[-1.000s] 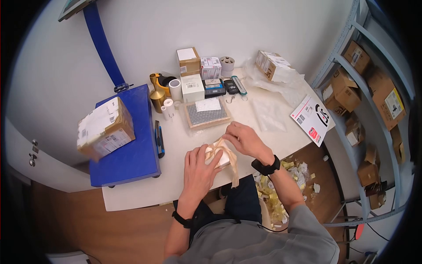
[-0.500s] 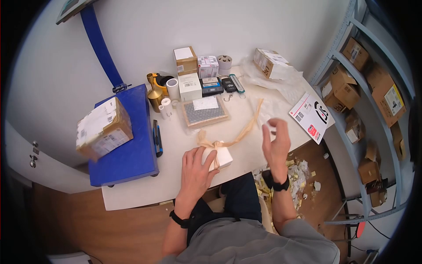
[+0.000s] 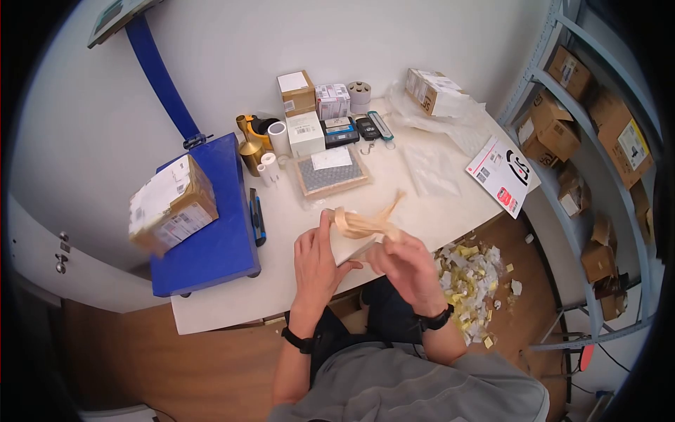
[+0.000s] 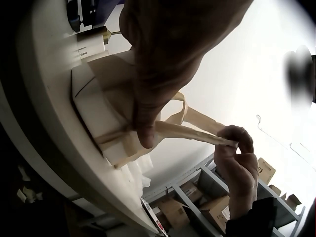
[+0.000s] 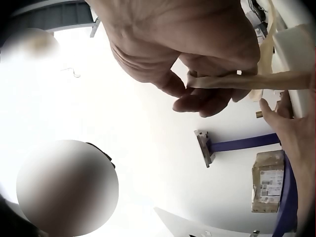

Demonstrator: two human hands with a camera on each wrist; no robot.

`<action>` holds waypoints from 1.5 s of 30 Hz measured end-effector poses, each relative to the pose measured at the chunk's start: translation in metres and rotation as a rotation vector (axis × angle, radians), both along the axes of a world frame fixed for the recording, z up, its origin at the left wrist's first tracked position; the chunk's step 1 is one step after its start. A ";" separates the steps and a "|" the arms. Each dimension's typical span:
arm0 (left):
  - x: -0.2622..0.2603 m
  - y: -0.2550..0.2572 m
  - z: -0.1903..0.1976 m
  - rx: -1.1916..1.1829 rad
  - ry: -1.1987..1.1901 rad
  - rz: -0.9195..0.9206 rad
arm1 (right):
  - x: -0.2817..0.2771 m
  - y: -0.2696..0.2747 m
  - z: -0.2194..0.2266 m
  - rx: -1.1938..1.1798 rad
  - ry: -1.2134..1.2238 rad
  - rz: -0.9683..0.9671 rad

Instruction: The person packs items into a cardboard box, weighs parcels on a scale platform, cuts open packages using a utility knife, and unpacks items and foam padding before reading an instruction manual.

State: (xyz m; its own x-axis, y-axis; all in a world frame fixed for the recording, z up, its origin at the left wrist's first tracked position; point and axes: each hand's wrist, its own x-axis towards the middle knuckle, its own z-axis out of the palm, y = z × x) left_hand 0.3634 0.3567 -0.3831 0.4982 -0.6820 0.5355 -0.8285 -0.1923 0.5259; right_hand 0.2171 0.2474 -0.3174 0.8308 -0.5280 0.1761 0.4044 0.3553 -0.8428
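Note:
A small white box (image 3: 346, 247) stands at the table's front edge, tied with a peach-coloured ribbon (image 3: 360, 224). My left hand (image 3: 315, 266) grips the box from its left side, fingers along the far side and thumb at the near side. In the left wrist view, one of its digits presses the ribbon against the box (image 4: 89, 101). To the right of the box, my right hand (image 3: 411, 273) pinches the ribbon. The right wrist view has the ribbon (image 5: 232, 81) stretched from these fingers toward the box, and the left wrist view has a loop standing up between the hands.
A bubble-wrapped package (image 3: 330, 176) lies behind the box. To the left, a utility knife (image 3: 257, 216) lies beside a blue platform scale (image 3: 211, 264) bearing a taped carton (image 3: 172, 204). A printed white envelope (image 3: 498, 174) overhangs the right edge. Paper scraps (image 3: 474, 288) cover the floor.
My right hand swung out right with the ribbon trailing across the table, then came back beside the box with the ribbon gathered. The left hand stays at the box, which is now tilted.

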 end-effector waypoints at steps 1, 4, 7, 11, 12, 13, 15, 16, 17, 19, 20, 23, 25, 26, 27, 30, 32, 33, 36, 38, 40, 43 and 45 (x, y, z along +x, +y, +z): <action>0.001 -0.001 0.003 0.026 -0.035 -0.010 | -0.011 -0.008 0.005 0.118 -0.191 0.085; 0.007 -0.003 0.008 0.076 -0.134 -0.020 | -0.037 -0.039 0.019 -0.029 -0.106 -0.298; 0.011 -0.005 0.010 0.102 -0.200 -0.005 | -0.062 -0.093 0.023 -0.015 -0.017 -0.475; 0.022 -0.012 0.008 0.116 -0.187 0.081 | -0.081 -0.183 -0.002 -0.076 0.137 -0.571; 0.026 -0.015 0.007 0.116 -0.187 0.080 | -0.079 -0.212 -0.018 -0.299 0.389 -0.730; 0.032 -0.018 0.006 0.119 -0.121 0.104 | -0.078 -0.228 -0.032 -0.524 0.643 -0.880; 0.039 -0.020 0.011 0.116 -0.064 0.130 | -0.067 -0.221 -0.050 -0.844 0.822 -1.021; 0.041 -0.021 0.014 0.126 0.046 0.163 | -0.057 -0.208 -0.051 -1.176 1.002 -1.144; 0.043 -0.020 0.016 0.138 0.158 0.194 | -0.055 -0.192 -0.050 -1.173 0.998 -1.144; 0.050 -0.020 0.012 0.050 0.383 0.167 | -0.042 -0.145 -0.033 -1.585 0.933 -1.371; 0.052 -0.020 0.009 -0.037 0.615 0.131 | -0.031 -0.127 -0.040 -1.426 0.754 -1.174; 0.047 -0.021 0.011 -0.101 0.616 0.092 | 0.010 -0.071 -0.050 -0.999 0.411 -0.639; 0.040 -0.022 0.012 -0.128 0.554 0.061 | 0.041 -0.050 -0.050 -0.645 0.299 -0.478; 0.037 -0.022 0.012 -0.170 0.499 0.041 | 0.049 -0.048 -0.053 -0.641 0.295 -0.485; 0.035 -0.022 0.011 -0.170 0.492 0.037 | 0.057 -0.049 -0.057 -0.629 0.302 -0.409; 0.035 -0.018 0.008 -0.198 0.358 0.122 | 0.061 -0.049 -0.069 -0.638 0.331 -0.360; 0.034 -0.015 0.006 -0.684 0.990 0.097 | 0.054 -0.048 -0.079 -0.659 0.358 -0.399; 0.034 -0.013 0.005 -0.682 0.986 0.079 | 0.050 -0.050 -0.083 -0.735 0.325 -0.507; 0.033 -0.006 -0.001 -0.886 1.051 0.043 | 0.028 -0.079 -0.070 -0.389 0.537 -0.571; 0.033 0.003 -0.007 -0.821 1.158 0.112 | 0.013 -0.121 -0.079 -0.350 0.497 -0.844; 0.034 0.011 -0.020 -0.773 1.170 0.120 | 0.006 -0.148 -0.079 -0.495 0.484 -1.033; 0.034 0.015 -0.035 -0.646 1.163 0.145 | -0.006 -0.160 -0.084 -0.926 0.592 -1.014; 0.033 0.016 -0.039 -0.567 1.134 0.153 | -0.010 -0.155 -0.093 -1.183 0.708 -0.782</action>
